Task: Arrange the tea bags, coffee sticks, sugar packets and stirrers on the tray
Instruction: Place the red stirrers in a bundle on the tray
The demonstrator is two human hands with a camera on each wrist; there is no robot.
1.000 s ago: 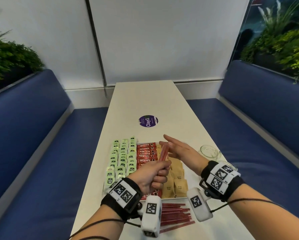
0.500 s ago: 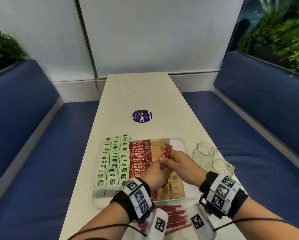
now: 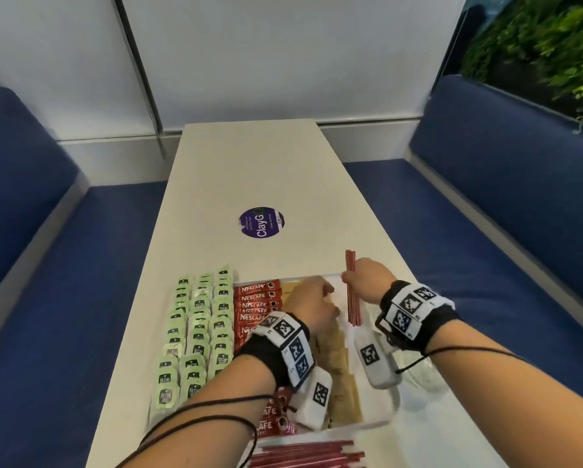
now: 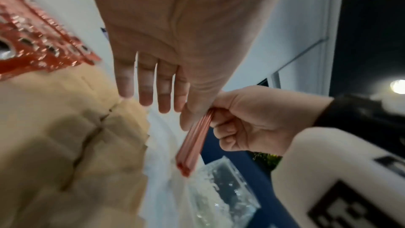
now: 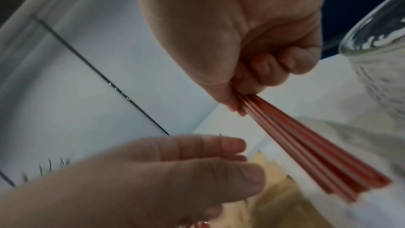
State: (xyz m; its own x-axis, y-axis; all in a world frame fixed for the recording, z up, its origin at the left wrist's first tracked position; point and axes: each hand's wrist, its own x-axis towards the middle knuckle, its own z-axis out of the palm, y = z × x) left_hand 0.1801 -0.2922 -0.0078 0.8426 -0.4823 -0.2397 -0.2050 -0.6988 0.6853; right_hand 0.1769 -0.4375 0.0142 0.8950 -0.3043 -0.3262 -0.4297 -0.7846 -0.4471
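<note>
My right hand [image 3: 361,278] grips a bundle of red stirrers [image 3: 352,298] near its top end, held lengthwise over the bare right strip of the white tray [image 3: 381,405]. The right wrist view shows fingers and thumb curled round the stirrers [image 5: 306,145]. Beside it, my left hand [image 3: 312,300] hovers with straight fingers above the brown sugar packets [image 3: 337,363] and holds nothing. Red coffee sticks [image 3: 258,305] lie in a column left of the sugar. Green tea bags [image 3: 198,325] fill three columns at the far left. More loose stirrers [image 3: 303,452] lie on the table in front of the tray.
A glass jar [image 5: 377,58] stands just right of the tray, mostly hidden under my right wrist in the head view. A purple round sticker [image 3: 262,221] sits farther along the narrow white table. Blue benches flank both sides.
The stirrer bundle passed from my left hand to my right, which carried it rightward over the tray's bare strip. My left hand let go and opened.
</note>
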